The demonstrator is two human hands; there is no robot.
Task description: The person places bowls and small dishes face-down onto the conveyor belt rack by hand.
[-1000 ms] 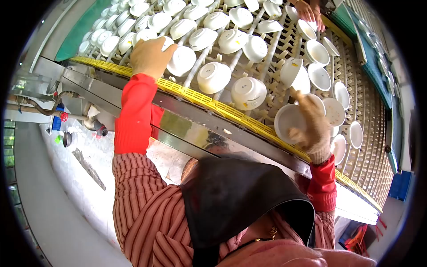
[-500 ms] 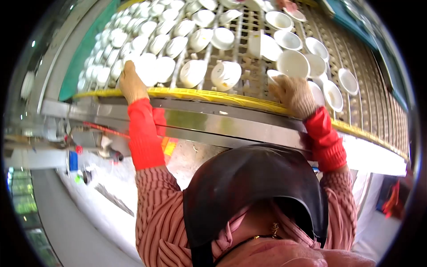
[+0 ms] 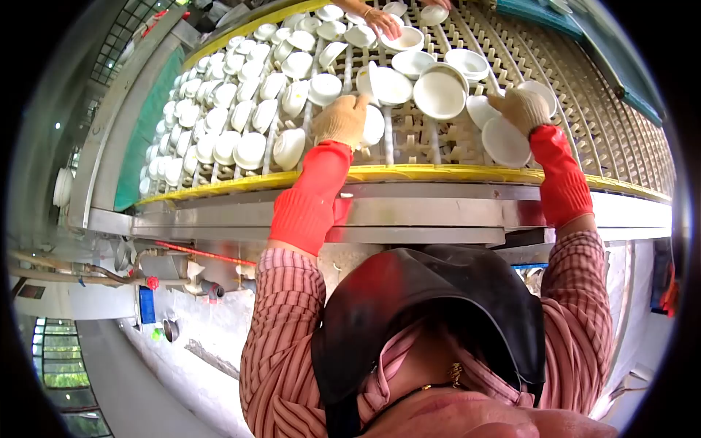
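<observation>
My left hand (image 3: 341, 121), in a tan glove with a red cuff, is closed at the lower edge of a white bowl (image 3: 368, 80) tilted up on its side. Another white bowl (image 3: 373, 125) sits right beside that hand, partly covered by it. On the right, my gloved right hand (image 3: 524, 109) has its fingers bent over the rim of a white bowl (image 3: 480, 112). Below it lies a larger bowl (image 3: 505, 143), and a further bowl (image 3: 541, 95) shows behind the hand. Between my hands, a bowl (image 3: 440, 92) faces up. The fingertips are partly hidden.
Rows of tilted white bowls (image 3: 250, 150) fill the left of the pegged conveyor (image 3: 456, 150). A yellow edge strip (image 3: 438, 175) and metal rail (image 3: 423, 209) run along the near side. Another person's hand (image 3: 383, 23) reaches among bowls at the far side.
My left hand has moved right, away from the left rows, to the middle bowls. My right hand has shifted right and slightly up. Another person's hands now show at the far side.
</observation>
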